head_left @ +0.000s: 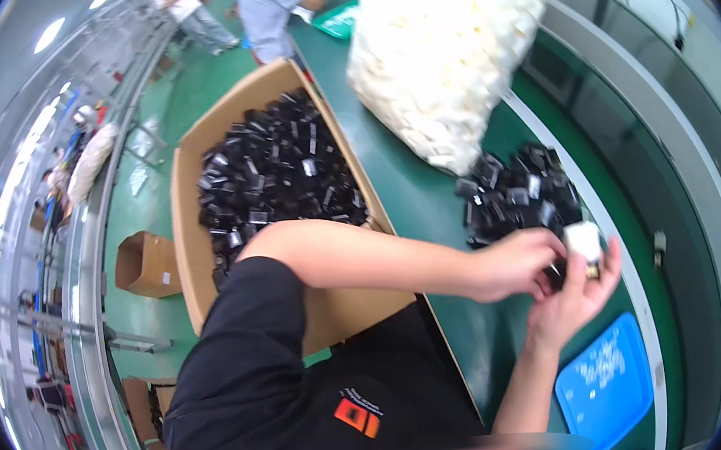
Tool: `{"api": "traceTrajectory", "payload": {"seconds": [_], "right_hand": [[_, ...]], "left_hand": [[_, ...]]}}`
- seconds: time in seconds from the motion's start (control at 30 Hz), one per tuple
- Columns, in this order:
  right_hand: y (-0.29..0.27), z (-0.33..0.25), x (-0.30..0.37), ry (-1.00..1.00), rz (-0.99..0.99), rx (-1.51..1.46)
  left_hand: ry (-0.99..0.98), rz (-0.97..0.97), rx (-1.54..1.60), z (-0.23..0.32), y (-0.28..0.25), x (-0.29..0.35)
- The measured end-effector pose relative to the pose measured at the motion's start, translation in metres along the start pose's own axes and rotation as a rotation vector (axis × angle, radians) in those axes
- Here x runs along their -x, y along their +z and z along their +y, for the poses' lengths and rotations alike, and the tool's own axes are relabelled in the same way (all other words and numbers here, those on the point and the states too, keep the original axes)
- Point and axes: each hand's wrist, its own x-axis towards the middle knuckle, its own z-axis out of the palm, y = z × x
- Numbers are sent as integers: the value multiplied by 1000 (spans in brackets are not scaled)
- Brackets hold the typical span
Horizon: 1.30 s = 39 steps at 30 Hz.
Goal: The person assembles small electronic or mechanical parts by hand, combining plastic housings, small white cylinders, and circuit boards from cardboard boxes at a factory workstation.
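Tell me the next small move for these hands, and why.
Probably ease the left hand so its black piece comes up to the white block: that hand seems to pinch the piece, while the right hand holds the block close by.

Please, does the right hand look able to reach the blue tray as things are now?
Probably yes: the blue tray lies close to the right hand and nothing visible blocks the way, though that hand holds a white block.
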Motion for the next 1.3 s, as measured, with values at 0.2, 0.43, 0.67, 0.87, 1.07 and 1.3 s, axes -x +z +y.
{"api": "traceTrajectory", "payload": {"seconds": [0.2, 0.43, 0.67, 0.87, 1.07, 1.3], "right_hand": [[-15, -17, -25, -49, 79, 112], [-15, -35, -37, -231, -349, 668], [-37, -50, -50, -146, -392, 681], [-51, -70, -54, -180, -383, 729], [-58, -74, -63, 6, -104, 240], [-101, -71, -89, 446, 27, -906]], "left_hand": [[-64, -85, 258, -4, 12, -23], [-54, -23, 466, -21, 37, -31], [-124, -129, 321, -30, 52, -41], [-91, -223, 413, -44, 66, -54], [-65, -162, 547, -49, 79, -56], [-122, -142, 512, -41, 83, -42]]}}
